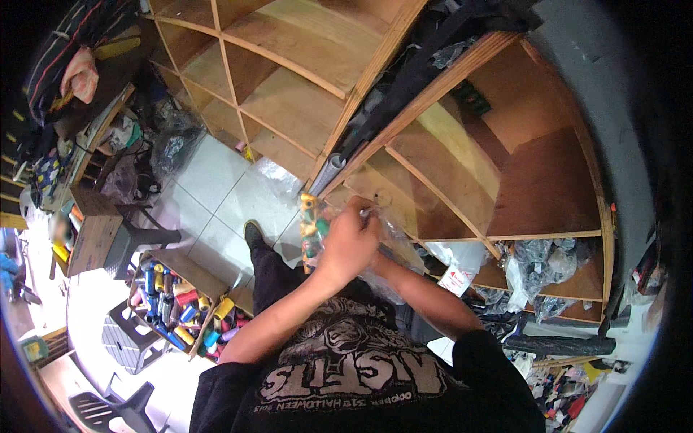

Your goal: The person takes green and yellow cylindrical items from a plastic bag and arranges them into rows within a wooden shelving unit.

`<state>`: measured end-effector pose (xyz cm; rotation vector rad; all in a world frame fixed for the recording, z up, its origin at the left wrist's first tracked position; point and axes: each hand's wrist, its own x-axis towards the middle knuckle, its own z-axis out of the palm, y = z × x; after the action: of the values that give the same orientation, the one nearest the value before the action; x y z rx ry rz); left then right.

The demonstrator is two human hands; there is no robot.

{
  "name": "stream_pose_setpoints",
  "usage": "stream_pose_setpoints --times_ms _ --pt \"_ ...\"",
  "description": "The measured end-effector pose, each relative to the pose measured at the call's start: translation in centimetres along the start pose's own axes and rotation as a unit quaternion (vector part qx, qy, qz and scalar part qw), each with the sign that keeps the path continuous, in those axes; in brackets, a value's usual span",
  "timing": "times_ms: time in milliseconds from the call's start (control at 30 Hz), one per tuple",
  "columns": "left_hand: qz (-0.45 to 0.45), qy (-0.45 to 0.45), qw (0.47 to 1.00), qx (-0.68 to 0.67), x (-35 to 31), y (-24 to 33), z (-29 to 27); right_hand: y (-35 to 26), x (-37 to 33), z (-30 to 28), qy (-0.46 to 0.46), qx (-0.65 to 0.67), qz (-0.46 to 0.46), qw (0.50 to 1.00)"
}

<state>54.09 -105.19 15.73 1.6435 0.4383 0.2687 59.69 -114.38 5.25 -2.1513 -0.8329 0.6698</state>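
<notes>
Strong white light pours in from the left, burning out the floor (90, 307) at the lower left to near-blank white, while the wooden shelves (289, 90) stay moderately lit, with brown shadow deep in their compartments, and the black shirt (346, 393) sinks dark. Small glints catch on the clear plastic (395, 242) beside the left hand (352, 242), whose outline looks slightly soft, and on the shelved plastic bags (541, 263). Toward the rim, straight edges bow, fine detail smears, a bluish fringe shows, and the corners fall to black.
</notes>
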Motion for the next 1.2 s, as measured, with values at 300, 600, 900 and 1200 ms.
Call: stream_pose_setpoints --times_ms 300,600,900,1200 --pt "-0.174 -0.054 0.972 -0.149 0.9 -0.3 -1.1 -9.0 -8.6 -11.6 -0.057 0.042 0.105 0.992" --pt "-0.21 -0.033 0.949 -0.233 1.1 0.7 -0.5 -4.1 -5.6 -25.1 0.299 -0.039 0.115 0.947" --pt "-0.201 -0.001 0.956 -0.214 0.8 -0.1 -1.5 7.1 0.2 -32.0 0.149 0.002 0.171 0.974" --pt "-0.21 0.033 0.952 -0.222 0.7 -0.5 -1.4 8.3 0.5 -33.8 0.153 0.011 0.271 0.95"
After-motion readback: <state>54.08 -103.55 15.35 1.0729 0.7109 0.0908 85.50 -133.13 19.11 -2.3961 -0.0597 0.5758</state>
